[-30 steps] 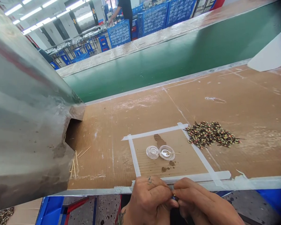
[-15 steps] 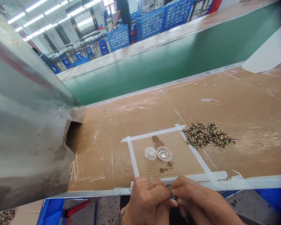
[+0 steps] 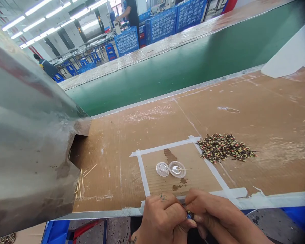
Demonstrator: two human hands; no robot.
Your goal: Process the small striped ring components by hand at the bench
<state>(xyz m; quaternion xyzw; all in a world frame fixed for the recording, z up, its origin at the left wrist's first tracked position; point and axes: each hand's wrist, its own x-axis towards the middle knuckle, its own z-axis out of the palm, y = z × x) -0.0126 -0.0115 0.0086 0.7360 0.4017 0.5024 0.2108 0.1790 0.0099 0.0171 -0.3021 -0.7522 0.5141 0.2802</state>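
At the table's front edge my left hand point(image 3: 167, 215) and my right hand point(image 3: 213, 211) are brought together, fingers closed in a pinch. Between the fingertips of both shows a tiny blue and yellow piece point(image 3: 189, 215); most of it is hidden, so its kind is unclear. Just beyond the hands, inside a square of white tape point(image 3: 143, 173), a small clear plastic cup point(image 3: 177, 174) holds some clear liquid, with a toothpick point(image 3: 185, 169) lying across it. Its clear lid point(image 3: 162, 169) lies beside it on the left.
Right of the taped square lies a heap of small dark, yellow and red pieces point(image 3: 225, 147). Several toothpicks point(image 3: 81, 178) lie beside a large metal housing point(image 3: 33, 135) at left. Behind the cardboard-covered table point(image 3: 112, 135) runs a green conveyor belt point(image 3: 167, 73). People stand farther back.
Both hands stay together, with slight finger movement; a little more of the blue on the small piece shows. The view has shifted slightly. Cup, lid and heap stay put.
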